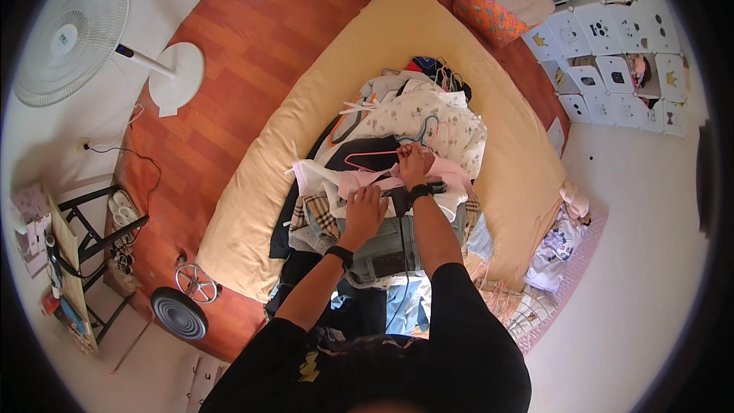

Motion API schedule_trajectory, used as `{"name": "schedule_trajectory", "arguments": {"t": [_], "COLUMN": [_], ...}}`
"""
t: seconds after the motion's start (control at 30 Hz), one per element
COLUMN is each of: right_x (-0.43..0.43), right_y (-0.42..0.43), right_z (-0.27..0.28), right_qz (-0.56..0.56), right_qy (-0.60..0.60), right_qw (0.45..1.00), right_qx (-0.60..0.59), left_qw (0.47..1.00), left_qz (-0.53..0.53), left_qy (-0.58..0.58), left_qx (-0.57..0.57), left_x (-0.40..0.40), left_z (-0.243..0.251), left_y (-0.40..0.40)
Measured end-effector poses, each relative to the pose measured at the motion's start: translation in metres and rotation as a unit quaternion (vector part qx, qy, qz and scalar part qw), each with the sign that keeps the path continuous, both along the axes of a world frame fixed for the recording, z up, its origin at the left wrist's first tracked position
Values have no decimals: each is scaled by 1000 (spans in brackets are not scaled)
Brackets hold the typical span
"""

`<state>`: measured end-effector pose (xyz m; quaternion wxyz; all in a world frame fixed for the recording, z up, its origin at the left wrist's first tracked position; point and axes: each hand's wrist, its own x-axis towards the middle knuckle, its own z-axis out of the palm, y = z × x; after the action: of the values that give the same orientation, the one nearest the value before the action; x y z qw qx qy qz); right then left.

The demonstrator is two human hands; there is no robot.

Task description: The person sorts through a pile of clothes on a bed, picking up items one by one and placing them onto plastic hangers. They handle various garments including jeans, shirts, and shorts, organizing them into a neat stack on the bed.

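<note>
Before me a pink and white garment [327, 179] lies across the top of a clothes pile. My right hand [413, 165] grips a pink clothes hanger [371, 154] at the garment's far edge. On the near side, my left hand [364, 212] lies over the pink cloth, palm down; whether its fingers pinch the fabric is hidden. Beneath are grey denim jeans [373, 261] and a plaid garment [321, 215]. Just beyond the right hand rest a blue hanger [427, 129] and a white patterned garment [401, 115].
The pile sits on a bed with a yellow sheet [401, 23]. A black cable [403, 246] hangs between my forearms. Pink hangers [499, 301] lie at the near right. At left stand a white fan [71, 34] and a round black stool seat [179, 314]. White storage cubes [619, 63] line the far right.
</note>
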<state>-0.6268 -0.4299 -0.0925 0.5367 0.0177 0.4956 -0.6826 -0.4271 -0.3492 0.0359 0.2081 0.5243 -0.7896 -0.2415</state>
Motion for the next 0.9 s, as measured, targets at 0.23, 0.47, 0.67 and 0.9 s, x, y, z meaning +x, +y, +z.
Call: {"name": "schedule_trajectory", "arguments": {"t": [0.23,0.47,0.67,0.9], "right_x": [11,0,-10,3], "right_y": [6,12,24,17], "right_z": [12,-3,-5,9], "right_qz": [13,2,-10,-18], "right_qy": [40,4,2,-37], "right_qw": [999,1000,1000,999], "right_qx": [15,30,-9,-35], "left_qw": [989,923,932,972], "left_qz": [39,147,111,104], "left_qy": [-8,9,-47,39], "left_qx": [146,354,342,205], "left_x": [2,23,7,24], "left_z": [-38,-84,-90,-118], "left_y": [-27,-64,-82,-62]}}
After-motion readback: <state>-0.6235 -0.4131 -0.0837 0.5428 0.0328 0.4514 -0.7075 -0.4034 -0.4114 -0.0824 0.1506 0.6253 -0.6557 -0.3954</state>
